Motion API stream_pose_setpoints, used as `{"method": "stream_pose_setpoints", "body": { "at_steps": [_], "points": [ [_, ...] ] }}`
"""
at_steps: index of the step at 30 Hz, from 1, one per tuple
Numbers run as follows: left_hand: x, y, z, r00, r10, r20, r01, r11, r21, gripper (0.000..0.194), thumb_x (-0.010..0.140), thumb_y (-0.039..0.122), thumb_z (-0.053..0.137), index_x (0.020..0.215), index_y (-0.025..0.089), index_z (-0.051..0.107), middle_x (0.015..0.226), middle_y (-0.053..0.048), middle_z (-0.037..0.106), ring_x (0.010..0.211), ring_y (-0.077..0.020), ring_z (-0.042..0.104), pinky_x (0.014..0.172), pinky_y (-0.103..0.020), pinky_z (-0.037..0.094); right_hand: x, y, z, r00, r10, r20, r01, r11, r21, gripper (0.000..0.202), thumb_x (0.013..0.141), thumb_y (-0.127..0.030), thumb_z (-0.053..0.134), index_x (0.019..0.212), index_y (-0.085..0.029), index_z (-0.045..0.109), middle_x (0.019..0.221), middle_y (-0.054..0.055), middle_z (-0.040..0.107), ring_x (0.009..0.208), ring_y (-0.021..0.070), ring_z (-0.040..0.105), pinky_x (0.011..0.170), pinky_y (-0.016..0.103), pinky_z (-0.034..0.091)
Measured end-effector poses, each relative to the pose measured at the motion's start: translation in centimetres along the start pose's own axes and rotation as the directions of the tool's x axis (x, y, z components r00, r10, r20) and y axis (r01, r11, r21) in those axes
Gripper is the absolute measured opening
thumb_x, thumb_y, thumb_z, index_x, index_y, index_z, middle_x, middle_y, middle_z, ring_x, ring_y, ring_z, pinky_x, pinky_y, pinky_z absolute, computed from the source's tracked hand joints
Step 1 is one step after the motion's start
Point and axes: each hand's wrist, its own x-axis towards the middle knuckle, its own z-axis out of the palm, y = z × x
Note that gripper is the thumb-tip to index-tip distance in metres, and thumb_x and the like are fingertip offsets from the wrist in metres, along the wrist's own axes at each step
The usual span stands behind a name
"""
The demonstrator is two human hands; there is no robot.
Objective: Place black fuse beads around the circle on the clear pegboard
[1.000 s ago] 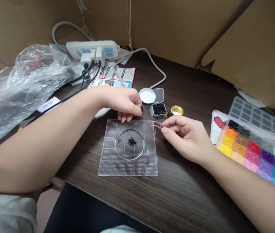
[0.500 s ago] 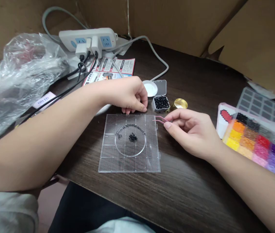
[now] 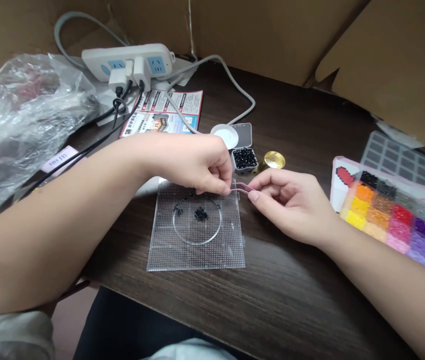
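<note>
My right hand (image 3: pixel 285 205) pinches a pair of pink bent tweezers (image 3: pixel 240 186), whose tips point left. Over the far edge of a clear pegboard (image 3: pixel 193 257), my left hand (image 3: pixel 212 167) has thumb and forefinger closed at the tweezer tips; whatever small thing it may hold is too small to make out. On the pegboard lies a clear ring (image 3: pixel 197 244), with black beads along its far side, partly behind my left hand. A small heap of black beads (image 3: pixel 200 214) sits inside the ring. Just beyond the hands stands a small open box of black beads (image 3: pixel 245 159).
A gold-coloured tin (image 3: pixel 274 160) and a white round lid (image 3: pixel 227 135) stand behind the pegboard. To the right lies a compartment tray of coloured beads (image 3: pixel 402 212). A power strip (image 3: pixel 127 60) with cables, a printed leaflet (image 3: pixel 185 102) and crumpled plastic wrap (image 3: pixel 35 115) occupy the back left.
My left hand has moved nearer, over the pegboard's far edge, and its fingertips now meet the tweezer tips. The right hand keeps hold of the tweezers. The view has shifted slightly.
</note>
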Motion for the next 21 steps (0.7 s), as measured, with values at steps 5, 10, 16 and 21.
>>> {"method": "stream_pose_setpoints", "body": {
  "at_steps": [5,10,16,21],
  "points": [
    [0.1,-0.1,-0.1,0.998,-0.023,-0.052,0.023,1.0,-0.008,0.023,0.104,0.019,0.081,0.085,0.027,0.092,0.067,0.004,0.08,0.054,-0.0142,0.07,0.063,-0.028,0.051,-0.2,0.2,0.1,0.991,-0.009,-0.131,0.003,0.999,-0.039,0.02,0.097,-0.042,0.089,0.093,-0.027,0.078,0.058,-0.006,0.057,0.048,0.0127,0.041,0.051,0.032,0.022],
    [0.1,-0.9,-0.7,0.97,-0.042,-0.24,0.063,0.995,0.081,0.021,0.103,0.025,0.08,0.085,0.026,0.091,0.066,0.004,0.076,0.055,-0.013,0.061,0.064,-0.029,0.046,0.1,0.4,-0.4,0.949,-0.047,-0.31,0.003,0.99,-0.14,0.032,0.099,-0.053,0.087,0.082,-0.028,0.075,0.057,-0.004,0.054,0.051,0.0147,0.043,0.052,0.033,0.027],
    [0.7,-1.7,-1.0,0.962,-0.091,-0.259,0.121,0.988,0.1,0.029,0.104,0.029,0.077,0.076,0.025,0.082,0.06,0.002,0.068,0.053,-0.0149,0.055,0.061,-0.033,0.042,0.4,-0.1,-0.7,0.962,-0.087,-0.258,0.004,0.952,-0.307,0.031,0.096,-0.044,0.074,0.071,-0.027,0.073,0.059,0.0,0.059,0.055,0.0172,0.051,0.056,0.033,0.038],
    [1.1,-2.0,-1.1,0.958,-0.139,-0.25,0.164,0.983,0.079,0.031,0.099,0.034,0.08,0.071,0.027,0.07,0.058,0.002,0.062,0.053,-0.0168,0.051,0.061,-0.036,0.038,0.1,1.1,0.0,0.921,-0.164,-0.354,-0.003,0.904,-0.427,0.026,0.095,-0.037,0.075,0.102,-0.023,0.096,0.06,-0.002,0.065,0.051,0.0175,0.051,0.057,0.035,0.041]
  ]
}}
